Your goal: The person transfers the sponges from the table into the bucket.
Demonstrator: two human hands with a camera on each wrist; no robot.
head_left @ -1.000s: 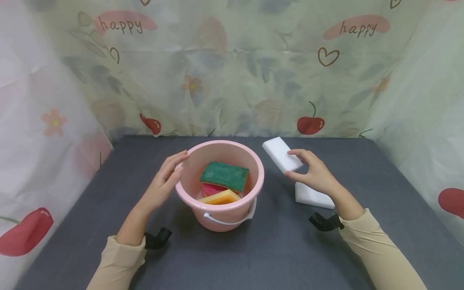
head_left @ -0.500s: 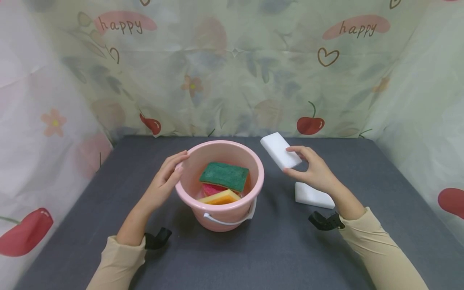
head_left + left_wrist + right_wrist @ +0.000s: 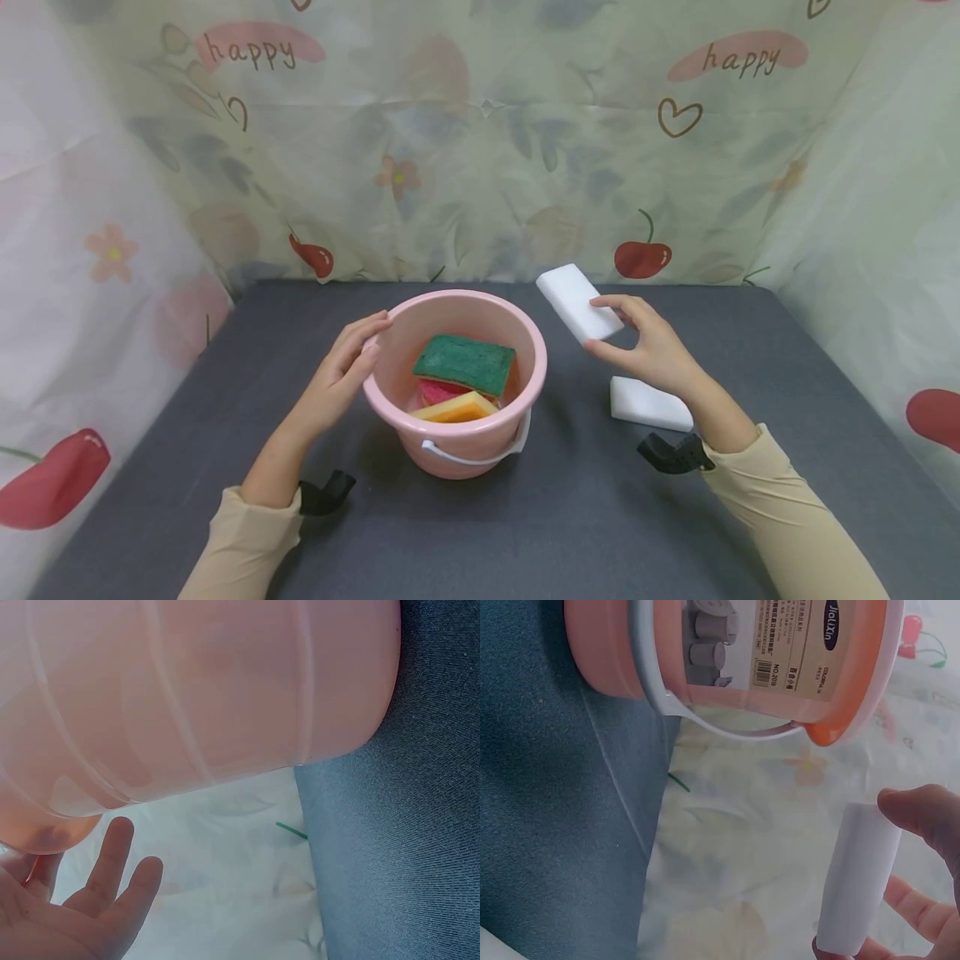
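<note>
White foam, a plain rectangular sponge block (image 3: 577,302), is pinched in the person's right hand (image 3: 651,354) just beside the far right rim of the pink bucket (image 3: 454,457). The thumb presses its underside and the fingers (image 3: 617,305) curl over its near end, set only as wide as the block is thick; the right wrist view shows the same hold, a fingertip on top and others below (image 3: 924,911). The block is raised off the grey table (image 3: 570,517), well above it. Its long axis runs from the hand away toward the back wall and a little to the left, the free end pointing at the patterned backdrop (image 3: 480,142), its broad face turned upward.

The left hand (image 3: 339,379) rests on the bucket's left side, fingers straight and close together, laid flat against the rim and wall, not curled round it.

Inside the bucket lie a green scouring sponge (image 3: 465,363), a yellow sponge (image 3: 454,408) and something red (image 3: 441,390) beneath. A second white block (image 3: 647,405) lies on the table under the right wrist.
</note>
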